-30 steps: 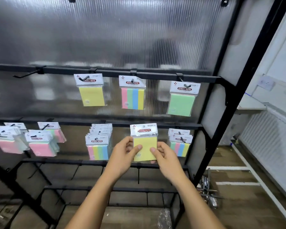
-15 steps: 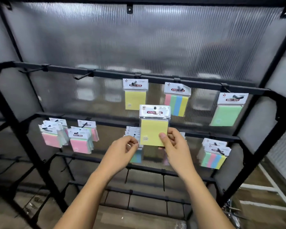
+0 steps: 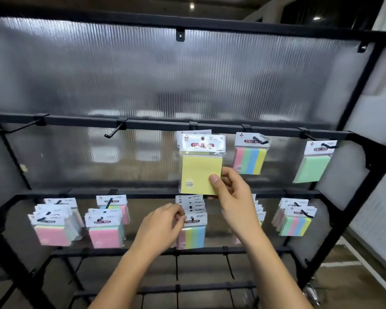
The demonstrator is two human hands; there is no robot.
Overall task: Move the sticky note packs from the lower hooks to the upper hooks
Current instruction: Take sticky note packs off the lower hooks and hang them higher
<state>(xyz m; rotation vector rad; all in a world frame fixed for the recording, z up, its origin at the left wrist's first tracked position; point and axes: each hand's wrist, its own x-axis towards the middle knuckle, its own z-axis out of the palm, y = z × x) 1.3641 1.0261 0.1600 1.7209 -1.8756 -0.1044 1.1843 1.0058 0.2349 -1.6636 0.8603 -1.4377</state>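
Note:
My right hand [image 3: 234,197] pinches the lower right corner of a yellow sticky note pack [image 3: 201,172], held up against the upper rail [image 3: 156,124] in front of another pack's header on the hook there. My left hand [image 3: 163,226] hangs below, fingers loosely curled, holding nothing, in front of the striped packs [image 3: 193,235] on the lower rail. A striped pack [image 3: 250,157] and a green pack [image 3: 314,166] hang on upper hooks to the right. Two bare upper hooks [image 3: 114,132] stick out on the left.
Pink packs [image 3: 54,228] and more pink packs [image 3: 105,230] hang on lower hooks at left, striped packs [image 3: 295,219] at lower right. The black rack frame [image 3: 357,152] slants down the right side, backed by a ribbed translucent panel [image 3: 165,74].
My right hand has lifted the yellow pack from the lower rail up to the upper rail. My left hand let go of it and stayed low. The view tilted up and left.

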